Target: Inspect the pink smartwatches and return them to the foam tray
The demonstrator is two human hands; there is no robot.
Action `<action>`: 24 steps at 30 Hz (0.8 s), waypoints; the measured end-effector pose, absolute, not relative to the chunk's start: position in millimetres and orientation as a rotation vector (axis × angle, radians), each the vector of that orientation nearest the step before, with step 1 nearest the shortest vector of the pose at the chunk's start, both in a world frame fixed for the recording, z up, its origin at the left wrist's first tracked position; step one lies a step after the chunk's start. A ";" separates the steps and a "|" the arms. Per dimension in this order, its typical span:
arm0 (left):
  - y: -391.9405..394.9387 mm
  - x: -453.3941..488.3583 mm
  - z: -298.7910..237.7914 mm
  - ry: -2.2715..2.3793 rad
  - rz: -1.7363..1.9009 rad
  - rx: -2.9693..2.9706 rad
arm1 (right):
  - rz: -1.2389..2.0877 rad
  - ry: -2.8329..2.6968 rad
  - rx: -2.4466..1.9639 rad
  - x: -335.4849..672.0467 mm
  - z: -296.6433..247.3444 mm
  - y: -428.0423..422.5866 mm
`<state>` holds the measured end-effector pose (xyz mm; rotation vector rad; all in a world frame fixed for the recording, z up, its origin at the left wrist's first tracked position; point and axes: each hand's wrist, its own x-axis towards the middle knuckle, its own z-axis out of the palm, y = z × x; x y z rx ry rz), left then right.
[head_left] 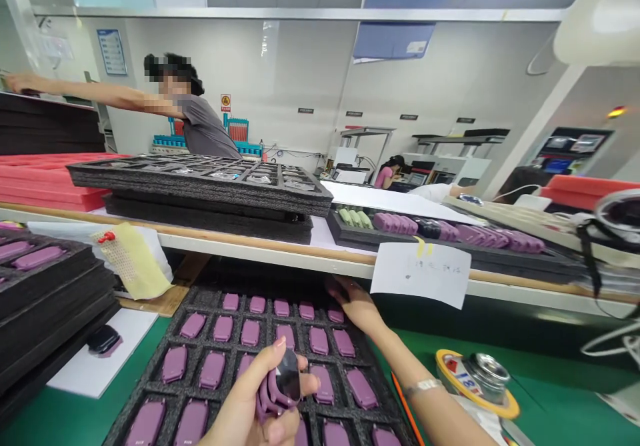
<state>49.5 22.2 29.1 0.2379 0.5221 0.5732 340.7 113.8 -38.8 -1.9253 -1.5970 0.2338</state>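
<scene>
My left hand [260, 403] is closed around a purple watch-like device [280, 386] with a dark glossy face, held above a black foam tray [200, 339]. The tray holds several purple devices [215, 369] in slots. My right hand [353, 303] reaches to the tray's far right corner, fingers curled around a purple device [336, 314] there. A metal bracelet [423, 386] sits on my right wrist.
Stacked black foam trays [45, 286] stand at left. A shelf [300, 256] above carries more trays [200, 183], a paper label [423, 273] and a tray of purple and green parts [450, 236]. A tape roll [477, 379] lies at right on the green mat. People work behind.
</scene>
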 end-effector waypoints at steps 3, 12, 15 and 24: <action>21.0 49.6 29.4 0.537 0.622 0.236 | 0.298 -1.582 -1.886 336.1 -41.2 124.1; 17.7 52.0 41.5 0.552 0.607 0.265 | 0.477 -1.687 -1.397 249.6 22.3 26.0; 16.3 51.2 35.0 0.522 0.581 0.310 | 0.228 -1.870 -1.075 226.9 40.2 -19.8; 15.9 53.7 28.2 0.454 0.546 0.367 | -0.077 -1.929 -1.013 214.9 41.6 -35.7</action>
